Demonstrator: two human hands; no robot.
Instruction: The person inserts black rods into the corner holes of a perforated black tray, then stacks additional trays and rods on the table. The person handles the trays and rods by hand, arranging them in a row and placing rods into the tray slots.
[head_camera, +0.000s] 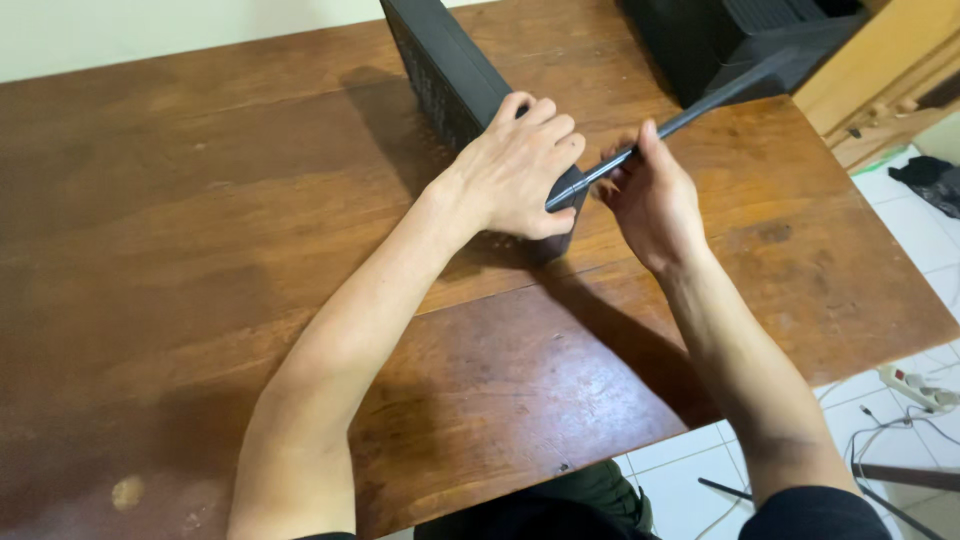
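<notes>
Two hands work at the near end of a black flat-sided case (440, 70) that stands on edge on the brown wooden surface (200, 250), and everything else is placed from that case. The left hand (515, 170) is draped over the case's near top corner, its grip wrapped down around the edge with the fingers curled and the thumb low on the near end. Just to the right of the case, the right hand (650, 195) pinches a long thin dark rod-like tool (640, 145) between thumb and fingers; its near tip meets the case's end right under the left fingers, and its far length slopes up and away to the right. Beyond the case to the right sits another black boxy unit (740, 40), and off the surface's right edge the tiled floor carries a white power strip (920, 388) with cables. To do this well, I judge the left hand should brace the case firmly so it cannot rock, while the right keeps the tool in line with the spot it enters and turns it without slipping toward the left fingers.
</notes>
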